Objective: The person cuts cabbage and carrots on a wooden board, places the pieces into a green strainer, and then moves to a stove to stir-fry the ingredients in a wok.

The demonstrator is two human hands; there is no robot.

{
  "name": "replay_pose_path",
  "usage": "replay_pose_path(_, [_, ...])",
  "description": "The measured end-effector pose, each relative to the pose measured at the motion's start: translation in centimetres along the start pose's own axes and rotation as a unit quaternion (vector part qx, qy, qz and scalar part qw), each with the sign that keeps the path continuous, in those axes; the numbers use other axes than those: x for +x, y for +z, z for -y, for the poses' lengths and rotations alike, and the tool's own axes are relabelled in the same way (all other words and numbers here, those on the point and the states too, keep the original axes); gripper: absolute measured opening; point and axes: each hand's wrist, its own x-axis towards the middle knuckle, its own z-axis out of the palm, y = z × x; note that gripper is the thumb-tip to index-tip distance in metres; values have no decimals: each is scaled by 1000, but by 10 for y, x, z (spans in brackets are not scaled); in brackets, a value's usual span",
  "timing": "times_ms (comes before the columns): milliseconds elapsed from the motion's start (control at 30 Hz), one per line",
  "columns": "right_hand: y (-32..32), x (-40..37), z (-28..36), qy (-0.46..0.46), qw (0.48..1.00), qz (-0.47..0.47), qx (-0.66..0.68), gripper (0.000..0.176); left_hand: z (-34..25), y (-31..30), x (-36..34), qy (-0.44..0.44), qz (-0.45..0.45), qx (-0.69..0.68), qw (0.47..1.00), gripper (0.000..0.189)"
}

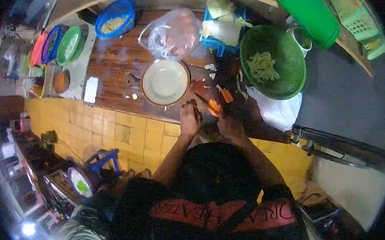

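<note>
Near the table's front edge, my right hand (231,126) is closed, in line with a knife (200,98) whose dark blade points up and left. Orange carrot (214,107) lies against the blade beside the right fingers; the handle is hidden. My left hand (190,117) is curled into a fist just left of the blade, and what is in it cannot be made out. A white plate with a brown rim (165,83) sits just beyond the left hand. Another carrot piece (226,95) rests on the table beyond the blade, among pale scraps (241,85).
A green basket (290,60) with leafy vegetable stands right, by a white bag (282,109). Behind are a clear plastic bag (172,33), a blue basket (213,44) and a blue bowl (129,24). A purple-rimmed bucket (79,181) and blue stool (107,158) are lower left.
</note>
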Motion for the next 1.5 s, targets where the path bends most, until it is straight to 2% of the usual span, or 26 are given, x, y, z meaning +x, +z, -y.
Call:
replay_pose_path(33, [-1, 3, -4, -15, 999, -24, 45, 32, -1, -3, 8, 32, -4, 27, 999, 43])
replay_pose_path(133, [-3, 9, -22, -59, 987, -92, 120, 28, -19, -10, 15, 45, 21, 93, 994, 43])
replay_pose_path(200, [0, 4, -38, -85, 976, -135, 151, 25, -9, 13, 19, 77, 51, 90, 992, 42])
replay_pose_path(267, [0, -3, -55, -204, 933, -297, 14, 22, 2, 43, 28, 250, 65, 22, 966, 40])
replay_pose_path(300, [5, -3, -64, -205, 932, -300, 12, 22, 12, 56, 31, 288, 125, 106, 944, 37])
replay_pose_path(333, [12, -1, -74, -176, 945, -274, 36, 23, 10, 59, 35, 290, 121, 106, 943, 37])
replay_pose_path(400, [19, -2, -88, -148, 955, -250, 56, 23, 4, 60, 40, 353, 142, 209, 901, 29])
replay_pose_path(467, [17, -6, -94, -197, 900, -380, 78, 25, -9, 50, 42, 335, 122, 155, 921, 24])
replay_pose_path(500, [17, -9, -97, -199, 900, -380, 76, 25, -9, 48, 43, 327, 177, 114, 921, 23])
replay_pose_path(533, [9, -13, -98, -172, 925, -330, 77, 26, -10, 46, 46, 318, 230, 72, 917, 22])
replay_pose_path(600, [-11, -25, -92, -111, 965, -225, 83, 29, 7, 58, 44, 343, 225, 82, 908, 22])
replay_pose_path(667, [-21, -34, -86, -43, 988, -115, 91, 31, 9, 57, 40, 367, 132, 72, 918, 22])
replay_pose_path(700, [-22, -38, -85, -39, 988, -113, 93, 31, 11, 58, 36, 367, 138, 70, 917, 22])
replay_pose_path(767, [-20, -48, -85, 38, 991, -19, 126, 35, 12, 58, 29, 357, 75, 98, 926, 16])
replay_pose_path(800, [-13, -53, -86, 46, 991, -15, 128, 35, 12, 59, 25, 357, 82, 94, 926, 16])
replay_pose_path(867, [-4, -60, -86, -2, 986, -142, 90, 36, 11, 62, 22, 357, 65, 174, 915, 10])
replay_pose_path(900, [-2, -65, -88, 2, 986, -138, 89, 36, 12, 62, 21, 369, 32, 174, 913, 8])
replay_pose_path(1000, [-18, -73, -78, 18, 987, -93, 129, 38, 8, 58, 20, 358, 49, 152, 920, 7])
replay_pose_path(1067, [-23, -74, -75, 90, 988, 22, 123, 41, 16, 62, 22, 385, 12, 154, 910, 8])
replay_pose_path(1200, [-28, -88, -72, 91, 987, 21, 134, 41, 25, 70, 21, 409, -54, 140, 900, 11])
replay_pose_path(1233, [-27, -94, -73, 69, 990, 2, 126, 42, 24, 69, 20, 386, -4, 157, 909, 14])
replay_pose_path(1300, [-25, -102, -74, 51, 992, -18, 118, 42, 24, 65, 17, 387, 25, 168, 906, 14])
replay_pose_path(1333, [-27, -103, -72, 85, 988, 4, 128, 41, 22, 63, 18, 386, 49, 184, 903, 14])
replay_pose_path(1400, [-29, -105, -71, 122, 982, 24, 141, 39, 18, 61, 20, 399, 15, 159, 903, 13])
replay_pose_path(1467, [-32, -107, -69, 135, 975, 51, 167, 31, 14, 54, 23, 376, 102, 128, 912, 13])
replay_pose_path(1500, [-34, -111, -68, 138, 974, 52, 171, 31, 17, 62, 29, 385, 55, 84, 917, 12])
